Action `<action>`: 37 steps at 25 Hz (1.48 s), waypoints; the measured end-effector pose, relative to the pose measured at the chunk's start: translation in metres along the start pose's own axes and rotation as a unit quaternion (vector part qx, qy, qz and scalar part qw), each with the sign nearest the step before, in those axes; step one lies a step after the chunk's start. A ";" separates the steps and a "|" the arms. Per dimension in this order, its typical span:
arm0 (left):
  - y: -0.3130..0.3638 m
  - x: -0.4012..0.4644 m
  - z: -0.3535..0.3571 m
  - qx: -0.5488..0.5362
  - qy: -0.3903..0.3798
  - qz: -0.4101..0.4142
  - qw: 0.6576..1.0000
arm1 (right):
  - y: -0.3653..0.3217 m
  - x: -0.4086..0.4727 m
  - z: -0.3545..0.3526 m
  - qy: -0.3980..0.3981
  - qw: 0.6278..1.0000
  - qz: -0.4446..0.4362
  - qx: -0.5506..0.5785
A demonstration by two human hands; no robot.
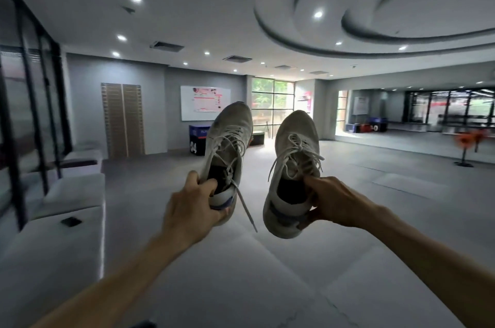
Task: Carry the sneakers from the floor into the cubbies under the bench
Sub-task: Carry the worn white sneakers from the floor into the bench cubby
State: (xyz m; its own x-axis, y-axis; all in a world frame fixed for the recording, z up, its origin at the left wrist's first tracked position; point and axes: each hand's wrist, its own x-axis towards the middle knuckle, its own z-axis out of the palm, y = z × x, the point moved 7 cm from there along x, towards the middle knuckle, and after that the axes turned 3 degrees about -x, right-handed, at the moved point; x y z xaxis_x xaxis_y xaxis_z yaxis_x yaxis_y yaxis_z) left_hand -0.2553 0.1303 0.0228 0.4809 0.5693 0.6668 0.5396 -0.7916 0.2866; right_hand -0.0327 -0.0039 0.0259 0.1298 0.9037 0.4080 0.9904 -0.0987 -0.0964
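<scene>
both off the floor — left hand (191, 209) clamped on one grey sneaker (227, 145), right hand (334, 204) on the other sneaker (293, 164); white bench (53, 220) lies left — cubbies not visible, stowing remains.

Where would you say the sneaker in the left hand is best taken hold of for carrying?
At the heel collar, coming from behind the heel. The left sneaker has an open mouth with a firm rim there, so fingers can hook inside while the thumb presses outside, as the left hand does now. Its toe points away, and one loose lace dangles below, so the heel is probably the tidiest hold.
</scene>
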 end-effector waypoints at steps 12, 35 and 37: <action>-0.005 0.263 0.264 -0.033 -0.014 0.028 0.999 | 0.268 0.218 0.060 -0.010 1.000 0.023 -0.018; -0.195 0.778 0.659 -0.013 0.005 -0.033 0.999 | 0.650 0.782 0.252 -0.022 1.000 -0.011 -0.007; -0.218 0.820 0.698 -0.001 -0.002 -0.033 0.999 | 0.677 0.834 0.275 -0.021 1.000 -0.018 -0.005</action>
State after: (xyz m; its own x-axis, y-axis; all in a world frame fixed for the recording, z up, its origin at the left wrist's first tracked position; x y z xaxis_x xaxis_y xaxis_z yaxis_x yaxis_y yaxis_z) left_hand 0.5033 0.9246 0.0267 0.4479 0.6205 0.6437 0.5683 -0.7534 0.3307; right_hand 0.7330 0.7979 0.0515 0.0929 0.9237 0.3718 0.9948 -0.0707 -0.0730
